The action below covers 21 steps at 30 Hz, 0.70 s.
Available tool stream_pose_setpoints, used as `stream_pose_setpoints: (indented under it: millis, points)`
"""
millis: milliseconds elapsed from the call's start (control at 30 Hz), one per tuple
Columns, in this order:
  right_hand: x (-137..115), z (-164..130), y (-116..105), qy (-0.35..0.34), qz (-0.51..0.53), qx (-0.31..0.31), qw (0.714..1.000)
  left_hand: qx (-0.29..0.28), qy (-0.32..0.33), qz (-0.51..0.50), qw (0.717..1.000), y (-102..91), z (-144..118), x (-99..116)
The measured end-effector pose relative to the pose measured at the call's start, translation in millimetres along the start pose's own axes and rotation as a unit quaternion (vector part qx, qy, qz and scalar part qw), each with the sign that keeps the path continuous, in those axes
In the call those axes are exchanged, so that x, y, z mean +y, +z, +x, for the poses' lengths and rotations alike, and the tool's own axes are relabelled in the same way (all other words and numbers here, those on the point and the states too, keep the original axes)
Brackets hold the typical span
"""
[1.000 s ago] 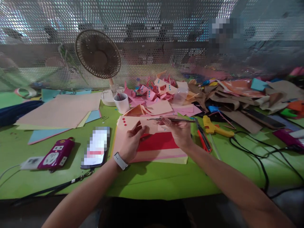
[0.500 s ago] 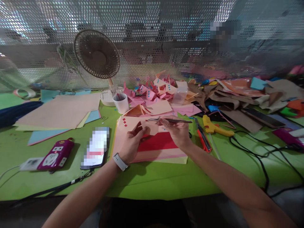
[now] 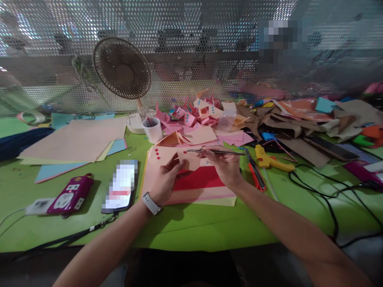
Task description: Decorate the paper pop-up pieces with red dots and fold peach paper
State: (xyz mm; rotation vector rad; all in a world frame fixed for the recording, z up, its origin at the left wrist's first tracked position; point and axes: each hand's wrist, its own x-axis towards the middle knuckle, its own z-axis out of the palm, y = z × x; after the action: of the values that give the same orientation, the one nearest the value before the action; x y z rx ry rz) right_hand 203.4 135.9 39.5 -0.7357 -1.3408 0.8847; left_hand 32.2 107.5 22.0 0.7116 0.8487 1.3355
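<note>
Pinched in my left hand [image 3: 166, 181] is a small piece of peach paper [image 3: 191, 161]. Between the fingers of my right hand [image 3: 226, 165] lies a pair of metal tweezers [image 3: 221, 151], its tips pointing left at the paper's upper edge. A tiny red piece [image 3: 184, 152] shows at the tips; whether they still grip it I cannot tell. Beneath both hands is a stack of peach paper sheets [image 3: 149, 175], with a red sheet [image 3: 197, 178] on top. Several small red squares [image 3: 157, 153] lie on the stack's upper left.
Left of the stack are a phone [image 3: 119, 185] and a purple power strip [image 3: 72, 195]. A fan [image 3: 122, 67] and white cup [image 3: 152, 129] stand behind, near a heap of folded pink paper [image 3: 191, 113]. On the right are a utility knife [image 3: 255, 171], a yellow glue gun [image 3: 271, 161] and black cables [image 3: 323, 193].
My right hand and the tweezers have shifted slightly to the right. The left hand holds the peach paper in nearly the same place.
</note>
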Motion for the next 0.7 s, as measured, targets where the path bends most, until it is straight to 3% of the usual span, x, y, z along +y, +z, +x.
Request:
stream_pose_setpoints:
  millis: [700]
  points:
    - [1.0, -0.4, -1.9, 0.015, -0.020, -0.017, 1.000, -0.026, 0.006, 0.017, 1.000, -1.8, 0.5, -0.8]
